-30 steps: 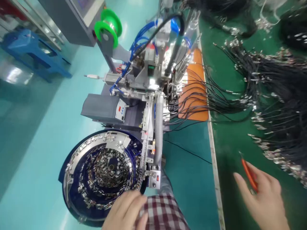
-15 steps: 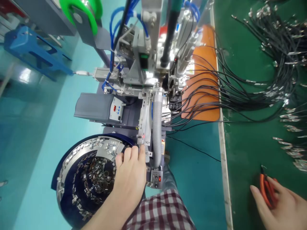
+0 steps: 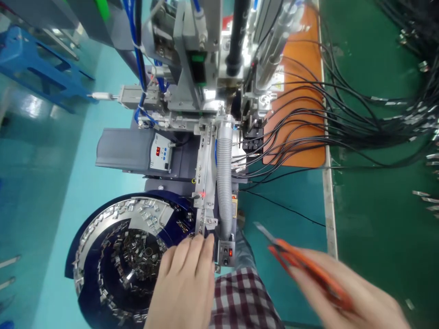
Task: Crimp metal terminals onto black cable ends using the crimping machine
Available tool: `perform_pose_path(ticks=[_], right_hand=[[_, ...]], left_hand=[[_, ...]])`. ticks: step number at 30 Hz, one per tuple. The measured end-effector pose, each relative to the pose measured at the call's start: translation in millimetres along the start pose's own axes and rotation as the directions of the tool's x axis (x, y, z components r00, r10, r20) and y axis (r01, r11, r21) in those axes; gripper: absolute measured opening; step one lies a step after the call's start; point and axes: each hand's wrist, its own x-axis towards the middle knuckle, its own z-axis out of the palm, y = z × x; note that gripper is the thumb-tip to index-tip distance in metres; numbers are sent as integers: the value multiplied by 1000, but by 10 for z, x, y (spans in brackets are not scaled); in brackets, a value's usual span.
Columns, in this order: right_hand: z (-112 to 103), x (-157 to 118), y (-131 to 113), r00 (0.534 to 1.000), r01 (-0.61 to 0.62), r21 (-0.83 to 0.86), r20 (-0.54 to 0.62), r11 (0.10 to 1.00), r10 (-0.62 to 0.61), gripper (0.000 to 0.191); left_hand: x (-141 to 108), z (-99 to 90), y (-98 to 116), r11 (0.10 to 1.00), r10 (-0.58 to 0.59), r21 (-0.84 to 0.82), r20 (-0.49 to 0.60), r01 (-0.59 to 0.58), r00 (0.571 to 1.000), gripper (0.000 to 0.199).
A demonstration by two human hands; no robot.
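Observation:
My left hand lies palm down at the lower end of the metal feed track, its fingers close together and their undersides hidden. Left of it is the round bowl, with many small metal parts in it. My right hand, blurred, grips orange-handled pliers; their tip points up and left, toward the small control box. A ribbed grey hose runs beside the track.
The machine stands ahead, with black cables crossing an orange mat onto the green table. A grey controller and a blue stool are at the left. The table's pale edge runs along the right.
My right hand has lifted the pliers from over the green table and moved left past its edge. My left hand has slid down slightly from the track. The view has shifted.

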Motion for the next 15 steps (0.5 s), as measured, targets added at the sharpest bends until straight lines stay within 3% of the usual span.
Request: perform_pose_path(ticks=[3, 6, 9, 15], right_hand=[[261, 515, -458, 987, 85, 111, 127, 990, -99, 15], [399, 823, -617, 964, 112, 81, 233, 990, -128, 10], [467, 946, -672, 943, 137, 26, 303, 990, -138, 13], [585, 1017, -796, 931, 204, -118, 331, 972, -155, 15]], left_hand=[[-165, 106, 94, 999, -49, 6, -14, 49, 999, 38], [-213, 206, 143, 995, -95, -37, -32, 93, 995, 41], [-200, 252, 137, 993, -107, -61, -39, 105, 994, 43], [-167, 298, 93, 990, -117, -87, -98, 109, 988, 45]])
